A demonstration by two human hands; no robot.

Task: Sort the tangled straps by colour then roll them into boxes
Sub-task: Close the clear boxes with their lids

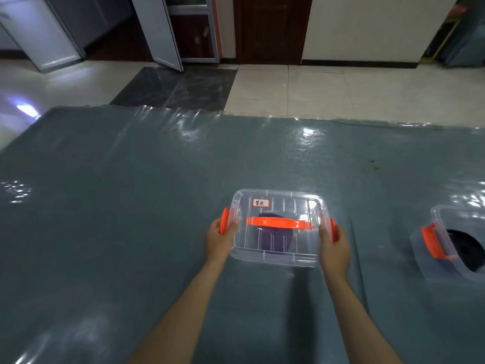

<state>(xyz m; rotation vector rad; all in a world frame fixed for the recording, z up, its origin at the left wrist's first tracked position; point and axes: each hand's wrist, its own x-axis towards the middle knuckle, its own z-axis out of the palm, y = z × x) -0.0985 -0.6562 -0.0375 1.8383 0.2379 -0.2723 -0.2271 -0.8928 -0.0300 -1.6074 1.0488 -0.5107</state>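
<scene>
- A grey-blue table point(131, 206) under a glossy clear plastic sheet fills most of the view, with tiled floor beyond its far edge.
- A clear box point(278, 248) with its lid on sits on the table in front of the person, slightly right of centre. An orange carry handle point(278, 222) lies across the lid, and a small white label point(261, 203) with handwritten characters is stuck near the lid's far left corner.
- A second clear box point(456, 248) stands well apart at the right edge, partly cut off, with an orange latch point(433, 243) on its near side and a black rolled strap point(467, 248) inside.
- A purple rolled strap point(273, 240) shows dimly through the lid of the centre box.
- The left hand point(219, 239) is curled round the box's left end, thumb on the lid rim, fingers at the orange left clip point(224, 220).
- The right hand point(334, 248) likewise clasps the right end, at the orange right clip point(332, 229).
</scene>
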